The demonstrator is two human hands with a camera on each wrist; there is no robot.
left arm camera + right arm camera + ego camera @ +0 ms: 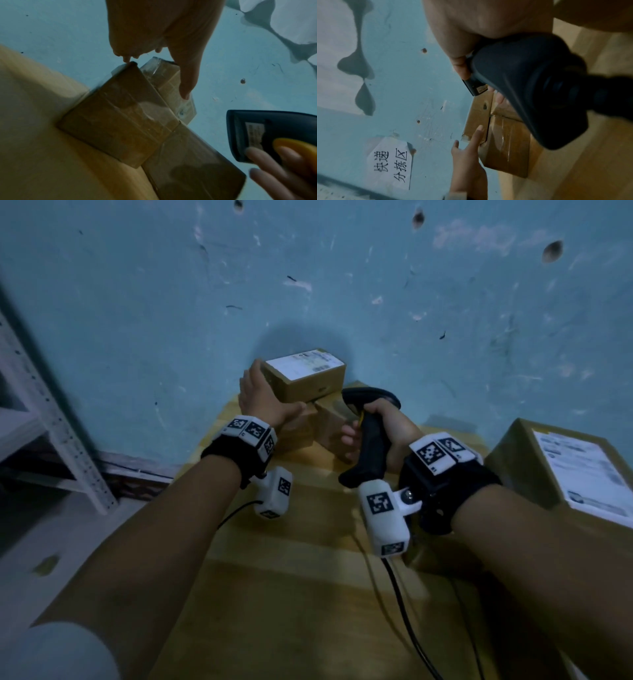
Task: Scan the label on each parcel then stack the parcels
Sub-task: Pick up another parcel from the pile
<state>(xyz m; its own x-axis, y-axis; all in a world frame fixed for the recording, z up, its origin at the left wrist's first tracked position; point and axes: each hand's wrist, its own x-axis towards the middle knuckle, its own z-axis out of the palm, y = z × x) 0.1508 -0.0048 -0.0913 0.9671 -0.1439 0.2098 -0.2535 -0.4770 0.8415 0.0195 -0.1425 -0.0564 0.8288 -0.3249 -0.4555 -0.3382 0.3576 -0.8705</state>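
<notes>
A small cardboard parcel (305, 376) with a white label on top sits on two brown parcels (301, 429) at the far edge of the wooden table (308, 577), against the wall. My left hand (260, 395) rests against the top parcel's left side with straight fingers, the thumb along its lower front edge. In the right wrist view its fingers (477, 135) lie flat on the top parcel (477, 116), above a taped lower parcel (508, 146). My right hand (387, 422) grips a black barcode scanner (371, 440) with a yellow trigger, its head (257, 132) close to the stack's right.
A large labelled parcel (555, 467) stands on the table at the right. A white metal shelf (41, 419) is at the left. The scanner cable (404, 611) trails across the table toward me. A paper sign (392, 162) hangs on the blue wall.
</notes>
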